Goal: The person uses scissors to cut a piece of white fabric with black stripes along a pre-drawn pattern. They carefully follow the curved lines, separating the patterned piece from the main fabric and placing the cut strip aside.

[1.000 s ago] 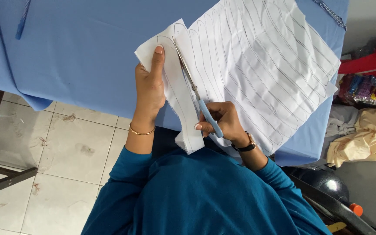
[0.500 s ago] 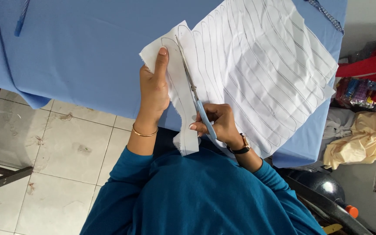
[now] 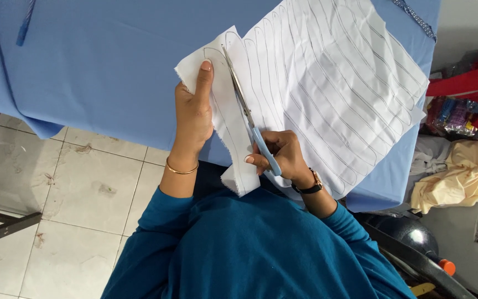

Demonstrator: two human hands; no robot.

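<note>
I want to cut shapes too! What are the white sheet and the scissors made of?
The white sheet looks like thin woven cloth: it wrinkles softly and its cut edge frays. The scissors seem to have shiny metal blades and smooth light-blue plastic handles, held in the right hand.

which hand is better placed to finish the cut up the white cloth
Likely the right hand: it already grips the blue-handled scissors, whose blades lie along the drawn line. The left hand is pinching the cut strip of white cloth.
</note>
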